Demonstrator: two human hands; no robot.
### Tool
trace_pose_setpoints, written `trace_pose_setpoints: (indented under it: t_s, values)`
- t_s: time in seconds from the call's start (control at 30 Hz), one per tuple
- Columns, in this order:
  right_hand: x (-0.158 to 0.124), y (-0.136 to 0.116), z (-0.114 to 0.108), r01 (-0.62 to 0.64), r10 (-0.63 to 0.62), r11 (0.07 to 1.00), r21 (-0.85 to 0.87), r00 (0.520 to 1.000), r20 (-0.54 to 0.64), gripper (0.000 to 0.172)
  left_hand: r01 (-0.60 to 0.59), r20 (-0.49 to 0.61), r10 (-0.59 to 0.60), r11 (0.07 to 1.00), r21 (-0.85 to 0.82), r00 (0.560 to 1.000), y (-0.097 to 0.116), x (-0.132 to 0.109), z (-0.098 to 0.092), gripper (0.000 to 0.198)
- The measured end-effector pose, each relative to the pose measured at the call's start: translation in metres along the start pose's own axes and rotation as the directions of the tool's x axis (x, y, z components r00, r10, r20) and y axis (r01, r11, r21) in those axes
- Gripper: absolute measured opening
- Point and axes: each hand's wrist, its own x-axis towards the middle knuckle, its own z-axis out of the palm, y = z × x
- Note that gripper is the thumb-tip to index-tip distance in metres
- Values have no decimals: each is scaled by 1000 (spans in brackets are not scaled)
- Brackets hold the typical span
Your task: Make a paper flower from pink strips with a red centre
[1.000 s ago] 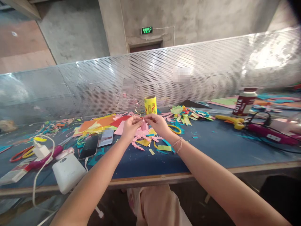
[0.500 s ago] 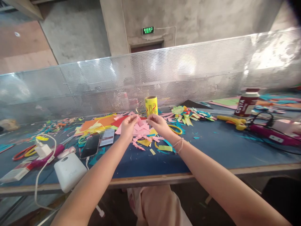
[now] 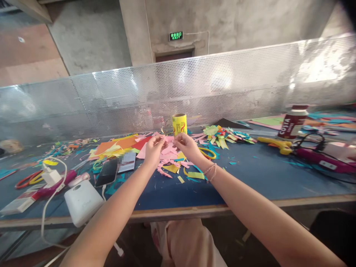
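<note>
My left hand and my right hand are raised over the paper pile, close together, fingertips pinched. Between them stretches a small piece of pink paper, which both pinches appear to hold. More pink paper scraps lie just beneath. Right behind my hands stands a yellow printed tube, its open end up and its lower part hidden by my right hand. Yellow-handled scissors lie beside my right wrist, partly under scraps.
Two phones and a white power bank with cables lie left, near a purple power strip. Paper flowers, yellow scissors and a Costa bottle are at right. A perforated metal screen closes the back.
My hands have shifted very slightly, the left one turning a little inward. The pink paper between them looks flatter and more spread than before.
</note>
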Motion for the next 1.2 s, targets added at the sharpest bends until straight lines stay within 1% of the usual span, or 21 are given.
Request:
trace_pose_setpoints:
  t_s: [0.13,0.2,0.33,0.4,0.53,0.73,0.83,0.97,1.1,1.2]
  values:
    - [0,-3,-1,-71,69,995,64,997,32,18,11,-28,-9,995,102,1000,-3,2,-2,28]
    - [1,-2,-1,-108,105,991,74,994,38,20,16,-37,-11,992,123,999,-4,3,-4,28]
    - [0,0,-1,-159,154,985,73,986,70,22,16,20,-18,998,68,1000,-7,3,-5,27]
    - [0,0,-1,-181,173,981,68,980,99,24,-9,50,4,995,100,999,-7,3,-6,26]
    - [-1,1,0,-171,165,985,26,974,154,24,-76,79,60,976,206,995,-8,3,-8,25]
    - [2,6,1,-143,148,989,-44,973,179,18,-107,118,79,961,253,990,-9,0,-7,23]
    - [1,6,1,-141,147,989,-44,967,208,15,-116,114,86,948,297,990,-8,-2,-6,22]
    - [-2,3,3,-173,171,985,-9,956,239,12,-128,123,91,929,348,988,-7,-3,-6,20]
    - [-1,3,3,-169,167,986,-10,961,221,19,-112,114,78,940,324,990,-8,-1,-7,22]
    - [-1,4,1,-186,177,982,23,961,211,26,-25,95,4,975,223,995,-9,0,-6,25]
